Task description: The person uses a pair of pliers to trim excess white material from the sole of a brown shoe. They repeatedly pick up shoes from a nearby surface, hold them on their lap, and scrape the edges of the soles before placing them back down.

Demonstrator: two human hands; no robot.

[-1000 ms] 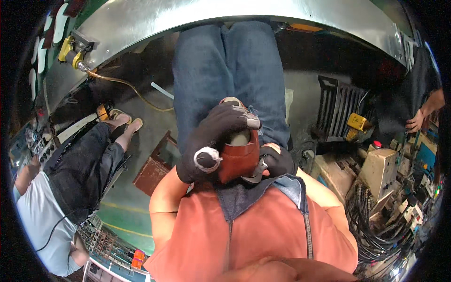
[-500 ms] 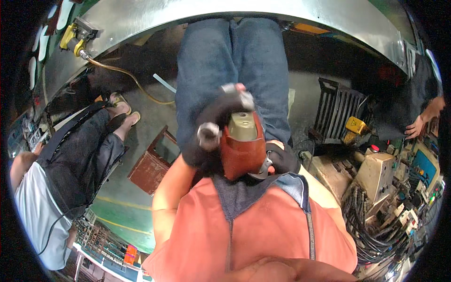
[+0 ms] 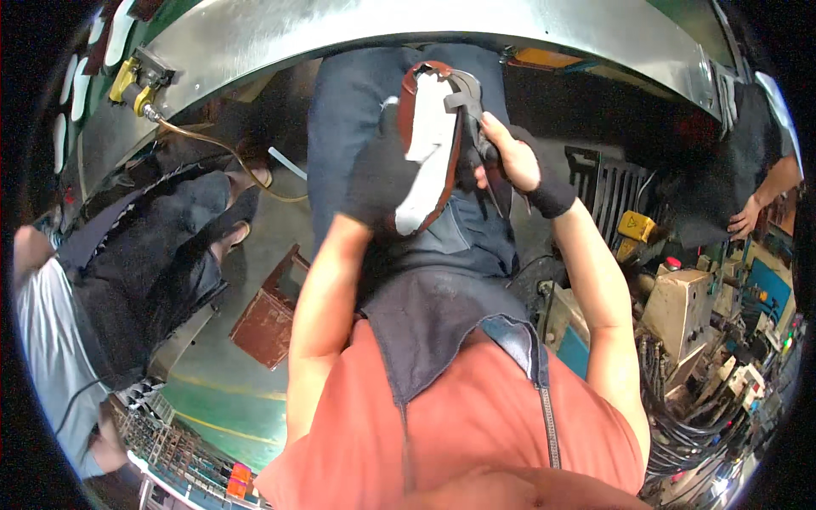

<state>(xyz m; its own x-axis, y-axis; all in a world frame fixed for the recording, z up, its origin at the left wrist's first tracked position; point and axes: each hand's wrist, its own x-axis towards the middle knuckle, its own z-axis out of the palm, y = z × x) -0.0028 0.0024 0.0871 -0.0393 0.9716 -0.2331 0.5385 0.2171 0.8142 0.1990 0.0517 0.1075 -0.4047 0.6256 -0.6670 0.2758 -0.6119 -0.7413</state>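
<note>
A brown leather shoe upper point(image 3: 408, 115) lies over my lap with its underside up and its toe end away from me. Its white insole point(image 3: 433, 119) shows along the bottom. My left hand point(image 3: 382, 174), in a dark fingerless glove, is closed around the shoe's left side; its fingers are partly hidden. My right hand point(image 3: 514, 161), gloved the same way, grips grey metal pincers point(image 3: 464, 92). The head of the pincers lies at the shoe's right edge near the far end. Whether the jaws have hold of the leather I cannot tell.
A metal bench point(image 3: 340, 24) curves across the far side, with a yellow air tool point(image 3: 132, 89) and its hose at left. A brown stool point(image 3: 268, 319) stands left. Co-workers point(image 3: 136, 280) are on both sides. Machinery with cables point(image 3: 680, 314) and a dark slatted chair point(image 3: 603, 187) are right.
The shoe has moved away from my chest toward my knees and turned, from its brown end with the last showing to its white underside. The pincers are now at its far right edge.
</note>
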